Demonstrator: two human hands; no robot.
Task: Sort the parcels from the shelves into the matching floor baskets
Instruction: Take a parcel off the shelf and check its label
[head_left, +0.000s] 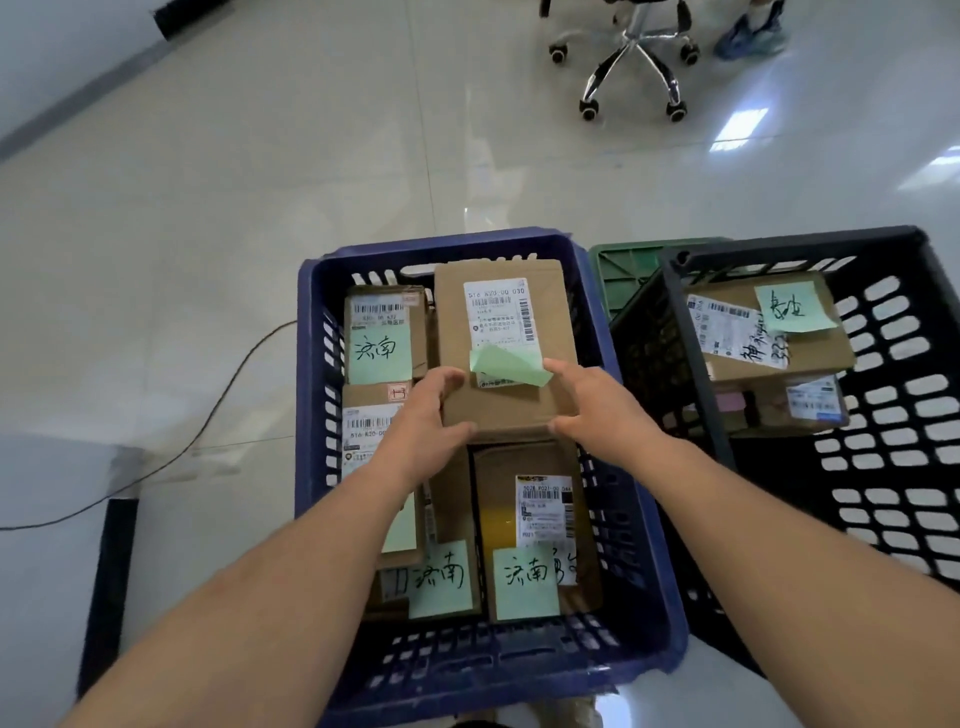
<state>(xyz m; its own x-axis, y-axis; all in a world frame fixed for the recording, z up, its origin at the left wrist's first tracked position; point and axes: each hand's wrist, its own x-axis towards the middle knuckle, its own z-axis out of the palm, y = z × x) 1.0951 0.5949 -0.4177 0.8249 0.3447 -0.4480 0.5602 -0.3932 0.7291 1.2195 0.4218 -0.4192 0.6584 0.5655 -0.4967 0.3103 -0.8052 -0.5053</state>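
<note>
Both hands are working the parcel (498, 410) over the blue basket (311, 364), so this looks like the placing step. The left hand (431, 410) is pinching the near-left corner, fingers on top and thumb on the front edge. The right hand (597, 410) is gripping the near-right corner the same way.

The parcel is lying flat in the basket's 1 o'clock part, on top of the other parcels (379, 332). Its long axis is running 6 to 12 o'clock, label face up, with the label's top toward 12. Its green note (506, 366) is curling over, so I can't read it.

Next move, I'd judge: both hands letting go and lifting clear without dragging that note. The black basket (691, 338) is waiting at 3 o'clock.
</note>
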